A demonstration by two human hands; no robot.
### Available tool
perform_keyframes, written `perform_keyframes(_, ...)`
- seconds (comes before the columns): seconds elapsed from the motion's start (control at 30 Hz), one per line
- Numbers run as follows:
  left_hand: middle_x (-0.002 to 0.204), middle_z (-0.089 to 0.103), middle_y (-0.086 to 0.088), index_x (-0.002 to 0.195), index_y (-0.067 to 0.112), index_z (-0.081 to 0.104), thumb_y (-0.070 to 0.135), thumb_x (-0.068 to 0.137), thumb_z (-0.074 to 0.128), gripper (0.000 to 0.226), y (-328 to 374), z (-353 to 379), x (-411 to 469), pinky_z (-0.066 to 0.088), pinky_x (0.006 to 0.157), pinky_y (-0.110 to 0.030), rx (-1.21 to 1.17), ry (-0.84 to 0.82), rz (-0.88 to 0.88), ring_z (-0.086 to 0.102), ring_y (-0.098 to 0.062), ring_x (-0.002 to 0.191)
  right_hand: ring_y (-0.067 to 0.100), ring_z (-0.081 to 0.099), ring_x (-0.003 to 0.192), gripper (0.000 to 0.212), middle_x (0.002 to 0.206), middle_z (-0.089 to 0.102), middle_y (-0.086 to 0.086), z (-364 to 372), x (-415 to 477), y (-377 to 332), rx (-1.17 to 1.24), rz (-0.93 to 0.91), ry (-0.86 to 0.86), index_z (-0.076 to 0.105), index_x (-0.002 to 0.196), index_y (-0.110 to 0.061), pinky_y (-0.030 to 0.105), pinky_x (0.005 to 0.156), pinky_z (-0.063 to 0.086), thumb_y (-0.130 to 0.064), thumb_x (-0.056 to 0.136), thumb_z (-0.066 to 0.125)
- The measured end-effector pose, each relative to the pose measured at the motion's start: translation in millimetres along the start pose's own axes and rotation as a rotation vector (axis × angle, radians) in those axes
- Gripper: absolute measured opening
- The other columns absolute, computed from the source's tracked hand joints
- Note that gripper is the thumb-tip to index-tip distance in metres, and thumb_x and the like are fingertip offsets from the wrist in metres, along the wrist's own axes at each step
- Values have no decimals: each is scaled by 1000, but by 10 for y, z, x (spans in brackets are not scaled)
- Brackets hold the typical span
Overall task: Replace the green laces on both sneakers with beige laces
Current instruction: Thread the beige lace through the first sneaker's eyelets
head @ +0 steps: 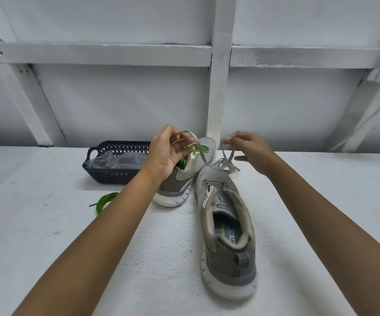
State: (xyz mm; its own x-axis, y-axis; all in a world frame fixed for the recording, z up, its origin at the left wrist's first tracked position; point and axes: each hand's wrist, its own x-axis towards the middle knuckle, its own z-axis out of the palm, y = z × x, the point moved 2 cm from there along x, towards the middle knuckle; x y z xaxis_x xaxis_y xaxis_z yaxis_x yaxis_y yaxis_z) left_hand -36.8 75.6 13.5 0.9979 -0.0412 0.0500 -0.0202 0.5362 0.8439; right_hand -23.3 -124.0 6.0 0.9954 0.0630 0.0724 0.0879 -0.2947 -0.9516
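**Q:** What lies farthest left?

**A:** A loose green lace (104, 200), coiled on the white table (47, 236) just in front of a dark basket (113, 174).

**Q:** And the hands?

**A:** The left hand (165, 153) is raised over the far sneaker (182, 177), which is laced in green. Its fingers curl round one end of the beige lace (201, 153), which drops to the toe of the near sneaker (227, 236). The right hand (250, 151), slightly blurred, pinches the other end.

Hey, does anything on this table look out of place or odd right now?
Nothing damaged or spilled. A loose green lace lies bunched on the table left of the far sneaker, outside the basket. The near sneaker is mostly unlaced; the far one has green laces.
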Motion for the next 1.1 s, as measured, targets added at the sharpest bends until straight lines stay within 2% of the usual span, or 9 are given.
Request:
perform_keyframes(0.13,61,63,-3,62,11,47,5,91,39,30,-50,-28,17,54,61,-31,101,3,3,61,-18,62,13,56,71,31,80,63,0,58,83,21,-200,80,-72,63,76,-15,23,59,39,-31,98,47)
perform_keyframes(0.27,57,59,3,64,11,49,8,95,43,32,-80,-75,-26,52,53,-23,373,23,62,57,-10,53,22,57,75,16,85,65,12,1,324,371,-335,152,66,62,89,-8,23,54,38,-18,95,51)
perform_keyframes(0.37,67,58,-2,69,9,56,12,95,50,27,-76,-165,-35,53,52,-22,690,35,95,58,-9,54,23,56,79,21,90,65,12,-22,471,614,-495,154,117,69,101,-2,22,51,37,-8,90,52)
perform_keyframes(0.53,78,68,-8,58,12,57,18,79,62,23,-23,-254,-112,52,71,-37,1162,84,293,65,-25,78,28,59,110,33,120,65,12,47,635,832,-729,102,126,65,119,-10,29,88,45,-7,88,57)
perform_keyframes(0.63,82,69,-13,52,16,45,15,78,65,33,4,-264,-116,48,67,-32,1122,101,285,64,-23,76,30,56,113,36,125,62,14,100,734,933,-815,46,116,64,122,-12,32,89,44,-10,86,59)
perform_keyframes(0.77,59,68,-1,57,10,52,9,81,60,26,7,-273,-85,44,53,-22,1004,79,164,59,-7,53,31,60,97,28,106,69,13,138,799,989,-945,29,73,73,104,-12,30,71,47,-8,82,57)
perform_keyframes(0.83,56,66,-5,59,11,56,8,86,59,27,6,-287,-83,42,50,-20,1000,69,149,56,-6,47,31,61,92,23,98,70,12,134,821,1007,-963,47,70,74,99,-14,26,66,41,-12,82,58)
perform_keyframes(1.0,53,66,-2,67,6,61,15,88,63,23,-15,-312,-43,45,58,-21,966,87,118,57,-8,55,30,57,77,18,88,69,17,112,885,1058,-935,89,113,72,87,-2,26,62,40,-8,84,55)
perform_keyframes(1.1,61,70,-2,66,13,58,17,86,66,22,-16,-292,-13,48,60,-25,997,79,112,64,-10,62,31,58,79,18,89,68,19,104,887,1054,-949,84,123,69,87,1,25,63,38,-4,83,53)
